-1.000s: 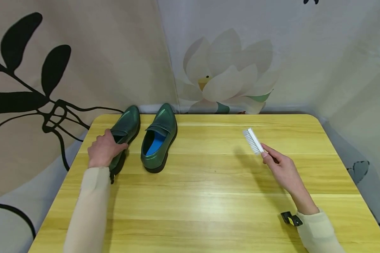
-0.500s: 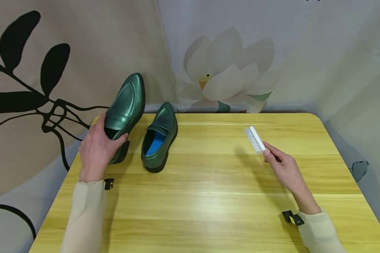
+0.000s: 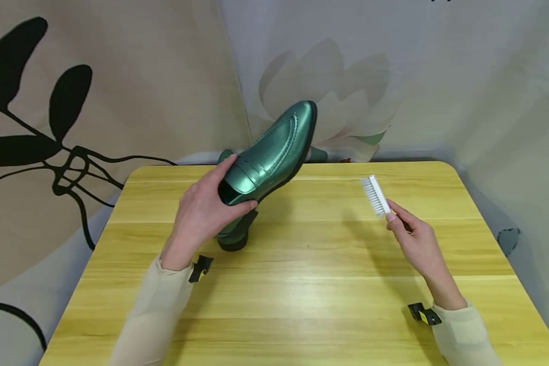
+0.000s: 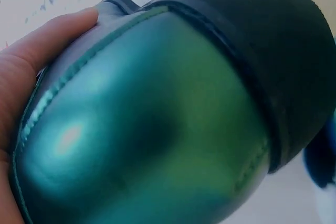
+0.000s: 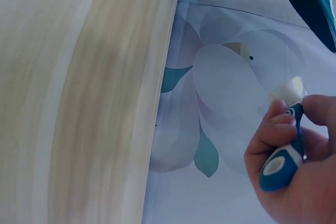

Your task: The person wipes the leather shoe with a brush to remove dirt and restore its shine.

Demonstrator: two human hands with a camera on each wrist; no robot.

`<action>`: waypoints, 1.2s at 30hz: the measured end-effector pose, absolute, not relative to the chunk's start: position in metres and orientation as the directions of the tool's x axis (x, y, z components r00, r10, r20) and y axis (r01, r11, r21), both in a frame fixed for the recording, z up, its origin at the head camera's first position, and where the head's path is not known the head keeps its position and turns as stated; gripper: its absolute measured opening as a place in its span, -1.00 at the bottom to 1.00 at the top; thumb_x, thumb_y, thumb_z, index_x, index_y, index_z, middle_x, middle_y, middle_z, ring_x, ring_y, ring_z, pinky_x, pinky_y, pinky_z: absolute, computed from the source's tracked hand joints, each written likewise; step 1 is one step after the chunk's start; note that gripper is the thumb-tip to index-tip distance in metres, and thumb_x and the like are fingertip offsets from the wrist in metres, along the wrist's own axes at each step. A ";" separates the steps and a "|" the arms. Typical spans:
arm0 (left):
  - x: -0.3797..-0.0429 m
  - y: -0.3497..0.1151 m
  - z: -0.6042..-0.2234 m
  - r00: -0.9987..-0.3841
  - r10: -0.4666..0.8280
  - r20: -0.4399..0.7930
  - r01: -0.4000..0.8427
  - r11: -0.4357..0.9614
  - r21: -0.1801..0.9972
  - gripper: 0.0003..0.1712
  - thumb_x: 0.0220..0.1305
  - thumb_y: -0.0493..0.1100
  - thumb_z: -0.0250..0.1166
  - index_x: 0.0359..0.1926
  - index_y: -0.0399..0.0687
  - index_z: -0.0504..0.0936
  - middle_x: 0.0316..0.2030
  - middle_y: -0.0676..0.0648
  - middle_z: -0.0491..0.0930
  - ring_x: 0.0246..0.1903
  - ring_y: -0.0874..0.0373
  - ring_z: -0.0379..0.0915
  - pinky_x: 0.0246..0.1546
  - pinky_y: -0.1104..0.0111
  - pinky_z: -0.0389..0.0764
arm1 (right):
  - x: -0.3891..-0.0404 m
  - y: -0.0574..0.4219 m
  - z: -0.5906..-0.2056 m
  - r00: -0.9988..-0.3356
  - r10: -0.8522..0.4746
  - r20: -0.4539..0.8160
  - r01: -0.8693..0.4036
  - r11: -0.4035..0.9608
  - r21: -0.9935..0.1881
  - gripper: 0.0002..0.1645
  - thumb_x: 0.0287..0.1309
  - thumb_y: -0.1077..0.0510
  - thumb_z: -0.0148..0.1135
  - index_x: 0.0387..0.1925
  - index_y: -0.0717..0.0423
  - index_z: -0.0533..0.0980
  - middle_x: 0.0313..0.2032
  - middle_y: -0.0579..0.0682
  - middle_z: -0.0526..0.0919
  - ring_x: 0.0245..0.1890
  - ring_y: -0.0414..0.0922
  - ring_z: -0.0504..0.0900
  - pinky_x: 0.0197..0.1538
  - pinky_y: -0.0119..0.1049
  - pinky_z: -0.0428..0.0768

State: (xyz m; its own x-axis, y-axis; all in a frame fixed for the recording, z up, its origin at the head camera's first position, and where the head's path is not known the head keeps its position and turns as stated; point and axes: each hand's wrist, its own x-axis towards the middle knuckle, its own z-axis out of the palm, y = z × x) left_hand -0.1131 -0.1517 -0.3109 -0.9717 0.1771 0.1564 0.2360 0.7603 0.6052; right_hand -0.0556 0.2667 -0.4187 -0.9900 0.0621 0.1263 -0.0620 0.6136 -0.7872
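My left hand [image 3: 199, 216] grips a shiny green loafer [image 3: 272, 152] around its opening, thumb on the near side. That loafer is raised off the table, toe pointing up and to the right. The left wrist view shows its rounded heel [image 4: 136, 114] and dark heel block [image 4: 262, 51] close up. A second green loafer [image 3: 232, 239] stands on the table behind it, mostly hidden. At the right, my right hand [image 3: 416, 244] holds a small brush [image 3: 376, 195] with white bristles above the table. Its blue and white handle [image 5: 281, 169] shows between the fingers in the right wrist view.
The wooden table [image 3: 302, 305] has rounded far corners. A fabric backdrop [image 3: 164, 76] with printed leaves and a large flower hangs behind and beside it. Dark camera mounts [image 3: 201, 268] stick out at both wrists.
My left hand has lifted the left-hand loafer off the table and carried it right, in front of the other loafer. The right hand with the brush has barely shifted.
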 end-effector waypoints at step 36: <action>-0.175 -0.045 -0.397 -0.749 0.581 -0.319 0.203 0.660 0.723 0.05 0.13 0.22 0.53 0.56 0.04 0.31 0.42 -0.07 0.40 0.31 0.01 0.37 0.32 0.02 0.43 | -0.048 0.283 -0.418 -0.946 0.201 0.255 -0.076 0.625 -0.777 -0.47 0.57 0.05 0.10 0.44 0.11 0.45 -0.23 0.08 0.68 -0.49 -0.26 0.43 -0.57 -0.44 0.32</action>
